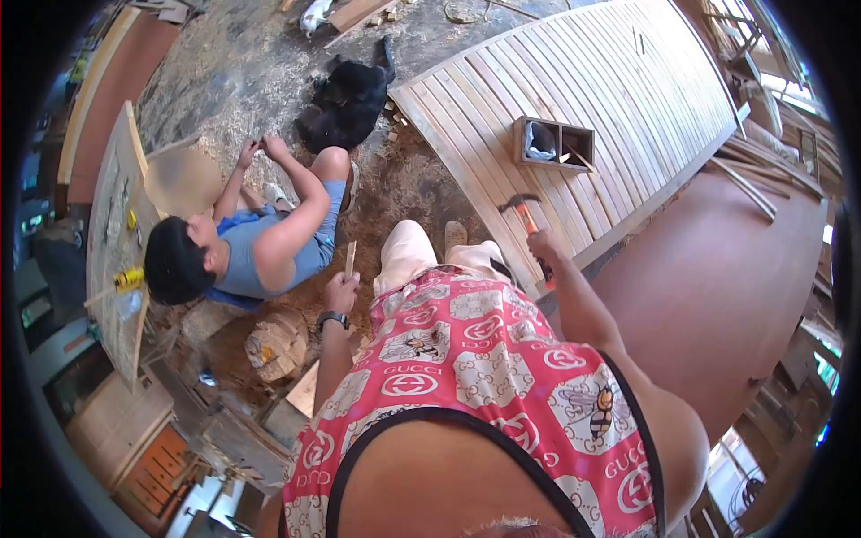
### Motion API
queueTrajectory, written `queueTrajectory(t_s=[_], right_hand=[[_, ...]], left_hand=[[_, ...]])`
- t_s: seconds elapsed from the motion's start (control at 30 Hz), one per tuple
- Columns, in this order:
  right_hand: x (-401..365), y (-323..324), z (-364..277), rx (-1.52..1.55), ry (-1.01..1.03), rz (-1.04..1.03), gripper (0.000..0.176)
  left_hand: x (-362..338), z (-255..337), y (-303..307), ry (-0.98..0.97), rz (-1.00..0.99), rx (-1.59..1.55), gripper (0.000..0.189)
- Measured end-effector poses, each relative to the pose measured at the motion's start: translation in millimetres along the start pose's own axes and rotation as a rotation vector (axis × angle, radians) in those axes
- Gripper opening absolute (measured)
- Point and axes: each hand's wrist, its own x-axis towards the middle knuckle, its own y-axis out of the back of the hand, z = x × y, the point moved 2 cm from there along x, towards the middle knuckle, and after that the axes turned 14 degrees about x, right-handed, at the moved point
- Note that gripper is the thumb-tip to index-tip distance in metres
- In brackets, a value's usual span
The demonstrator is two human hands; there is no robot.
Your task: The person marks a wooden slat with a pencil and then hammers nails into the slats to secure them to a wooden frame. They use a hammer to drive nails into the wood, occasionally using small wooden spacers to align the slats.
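Note:
My left hand [341, 291] is closed around a small light wooden piece [351, 257], which points up from the fingers. In my right hand [542, 244] is a hammer [527, 217] with an orange and black handle, its dark head above the hand. The hammer is over the near edge of a large slatted wooden panel [502, 99]. On that panel sits a two-compartment wooden box [553, 143]; one compartment holds a light plastic bag with something dark, and a stick leans in the other.
At the left, a seated person [260, 233] in blue has both hands raised together. A black dog [348, 100] lies on the shavings-strewn floor. Wood offcuts [276, 346] fill a round container at lower left. A brown board [717, 287] lies at the right.

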Motion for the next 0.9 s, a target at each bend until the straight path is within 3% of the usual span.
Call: queueTrajectory(t_s=[0.07, 0.13, 0.23, 0.33, 0.43, 0.53, 0.6, 0.7, 0.73, 0.8, 0.9], right_hand=[[10, -3, -41, 0.07, -0.054, -0.009, 0.026], [19, -1, -78, 0.118, -0.101, -0.017, 0.026], [38, 6, -132, -0.063, -0.036, -0.026, 0.024], [51, 3, -150, -0.228, 0.047, -0.047, 0.028], [51, 13, -175, -0.257, -0.085, -0.048, 0.026], [43, 22, -180, -0.028, -0.216, 0.009, 0.024], [10, 37, -219, -0.048, -0.287, -0.013, 0.021], [-4, 55, -261, -0.06, -0.139, -0.016, 0.019], [2, 57, -270, -0.038, -0.146, 0.002, 0.019], [26, 62, -277, -0.28, -0.156, -0.012, 0.019], [56, 63, -300, -0.19, -0.156, 0.015, 0.02]], left_hand=[[3, 47, 20, -0.033, -0.008, -0.023, 0.027], [34, 48, 24, -0.064, -0.014, -0.075, 0.028], [73, 66, 40, -0.052, -0.034, -0.084, 0.028], [138, 41, 47, -0.111, -0.001, -0.024, 0.03], [170, 83, 83, -0.11, 0.09, -0.01, 0.033], [198, 122, 111, -0.118, 0.091, -0.042, 0.033], [201, 175, 138, -0.139, 0.132, -0.048, 0.03], [241, 200, 151, -0.175, 0.126, -0.066, 0.027], [250, 210, 154, -0.183, 0.122, -0.074, 0.027], [264, 225, 156, -0.204, 0.111, -0.087, 0.026], [285, 252, 165, -0.243, 0.09, -0.078, 0.025]])
